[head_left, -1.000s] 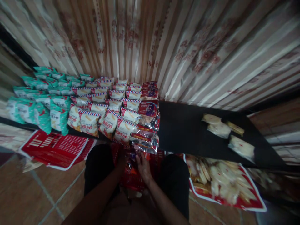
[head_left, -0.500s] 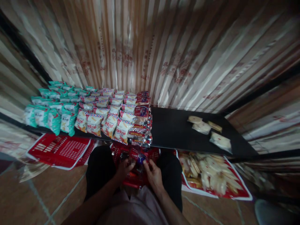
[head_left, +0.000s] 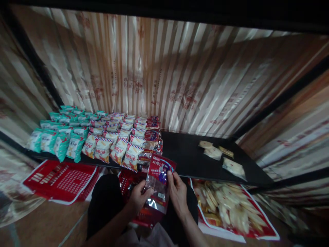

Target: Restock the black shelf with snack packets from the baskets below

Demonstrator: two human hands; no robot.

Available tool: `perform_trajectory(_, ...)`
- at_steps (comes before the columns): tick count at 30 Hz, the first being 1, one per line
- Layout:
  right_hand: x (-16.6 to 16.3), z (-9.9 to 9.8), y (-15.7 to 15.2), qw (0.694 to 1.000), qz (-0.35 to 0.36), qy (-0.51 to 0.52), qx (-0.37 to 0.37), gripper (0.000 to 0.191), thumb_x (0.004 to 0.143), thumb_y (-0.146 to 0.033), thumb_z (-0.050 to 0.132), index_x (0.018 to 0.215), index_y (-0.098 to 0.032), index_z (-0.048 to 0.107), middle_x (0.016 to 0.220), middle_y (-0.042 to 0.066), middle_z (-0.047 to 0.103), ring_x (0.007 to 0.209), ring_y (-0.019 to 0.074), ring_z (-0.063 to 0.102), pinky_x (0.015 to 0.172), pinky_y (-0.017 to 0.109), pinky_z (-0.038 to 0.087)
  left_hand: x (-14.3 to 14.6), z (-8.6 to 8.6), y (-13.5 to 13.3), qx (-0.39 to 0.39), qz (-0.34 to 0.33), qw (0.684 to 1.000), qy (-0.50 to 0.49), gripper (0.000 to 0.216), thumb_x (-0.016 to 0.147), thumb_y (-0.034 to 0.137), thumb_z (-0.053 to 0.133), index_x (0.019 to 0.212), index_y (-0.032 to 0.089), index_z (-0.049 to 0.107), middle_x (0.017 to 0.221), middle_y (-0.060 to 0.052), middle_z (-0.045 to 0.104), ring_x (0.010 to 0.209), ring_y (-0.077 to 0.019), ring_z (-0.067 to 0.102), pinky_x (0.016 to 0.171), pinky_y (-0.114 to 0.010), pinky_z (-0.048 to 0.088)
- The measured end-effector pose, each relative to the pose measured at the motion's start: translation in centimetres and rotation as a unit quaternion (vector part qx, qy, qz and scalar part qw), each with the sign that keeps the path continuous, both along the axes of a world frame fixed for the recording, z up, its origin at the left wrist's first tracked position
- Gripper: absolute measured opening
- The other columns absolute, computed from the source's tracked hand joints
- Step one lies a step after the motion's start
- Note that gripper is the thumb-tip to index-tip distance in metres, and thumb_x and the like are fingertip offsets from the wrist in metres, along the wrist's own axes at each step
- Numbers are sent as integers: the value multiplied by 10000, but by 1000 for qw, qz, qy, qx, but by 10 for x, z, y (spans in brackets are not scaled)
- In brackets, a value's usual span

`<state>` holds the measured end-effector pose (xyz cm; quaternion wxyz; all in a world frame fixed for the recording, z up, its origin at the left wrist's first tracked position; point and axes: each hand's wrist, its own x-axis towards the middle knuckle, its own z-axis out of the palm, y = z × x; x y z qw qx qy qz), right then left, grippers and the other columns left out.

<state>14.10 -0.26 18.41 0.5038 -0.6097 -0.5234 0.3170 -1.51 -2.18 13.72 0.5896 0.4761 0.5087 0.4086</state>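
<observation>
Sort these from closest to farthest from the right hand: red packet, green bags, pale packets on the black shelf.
1. Red packet, held in the right hand.
2. Pale packets, right end of the shelf.
3. Green bags, far left on it.

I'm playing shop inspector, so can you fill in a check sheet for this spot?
Surface: black shelf, bare in the middle.
Job's things: red packet with clear lower half; red basket of more packets beneath it.
Clutter: teal packets, striped packets and red stack in rows at left; pale packets at right.
Hands: left hand and right hand both grip the red packet.
Cables: nothing seen.
Surroundings: striped curtain behind; red crate and snack tray on the floor.
</observation>
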Motion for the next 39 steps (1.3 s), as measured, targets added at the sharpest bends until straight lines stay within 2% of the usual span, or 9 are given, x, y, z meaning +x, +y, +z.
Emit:
perform_trajectory(3,-1,17,24,1000,2,2,2,430,790,-569,469,629,-176,539,564,-22,536,534,118,459,491,206,373,5,19,10,-18,26,997,-69,381,701,431,612,980,171,601,914,-50,689,823,-198,631,704,-272,506)
perform_trajectory(7,2,30,58,996,-16,-79,26,450,772,-576,477,558,-181,502,503,-32,497,486,102,418,468,201,326,11,38,20,-24,85,983,-158,518,664,346,656,1132,175,515,1097,-84,636,903,-197,622,721,-264,510)
perform_trajectory(11,7,39,88,989,-31,-141,28,428,770,-563,465,570,-187,508,512,-23,523,479,107,430,484,210,322,17,54,27,-39,139,971,-189,669,678,187,604,1301,186,359,1147,-93,604,865,-148,629,745,-241,501)
perform_trajectory(14,8,45,103,984,-36,-175,14,402,771,-541,447,595,-190,535,550,0,581,492,121,472,498,221,324,21,62,35,-47,161,969,-180,684,687,115,563,1328,196,337,1104,-81,628,848,-138,638,748,-232,497)
perform_trajectory(21,4,50,123,967,-35,-253,-14,340,784,-471,423,660,-196,581,582,12,617,503,134,519,504,228,324,20,52,49,-48,213,958,-189,508,629,173,704,1119,180,569,1084,-100,648,1009,-201,614,906,-308,456)
perform_trajectory(25,0,49,137,958,-29,-286,-18,329,804,-450,404,664,-202,568,588,11,608,530,141,532,523,228,329,19,44,56,-62,236,946,-214,415,588,164,739,988,148,630,1092,-127,642,978,-210,624,902,-322,464)
perform_trajectory(30,-6,56,157,946,-17,-322,-34,284,819,-409,417,708,-204,580,643,18,632,587,147,568,553,225,343,25,44,66,-46,268,944,-189,244,618,144,700,860,134,667,1355,-147,446,923,-175,631,839,-287,502)
perform_trajectory(35,-9,59,172,934,-16,-356,-39,237,827,-356,440,780,-204,615,733,26,669,670,149,604,572,220,342,27,45,68,2,238,955,-177,274,651,149,661,925,156,681,1354,-134,453,983,-198,620,859,-300,502)
perform_trajectory(39,-9,59,184,919,-21,-390,-58,229,836,-341,447,809,-207,631,748,28,679,689,156,617,568,225,336,26,43,72,-5,245,956,-160,286,657,144,638,941,147,671,1291,-138,518,994,-200,619,887,-308,489)
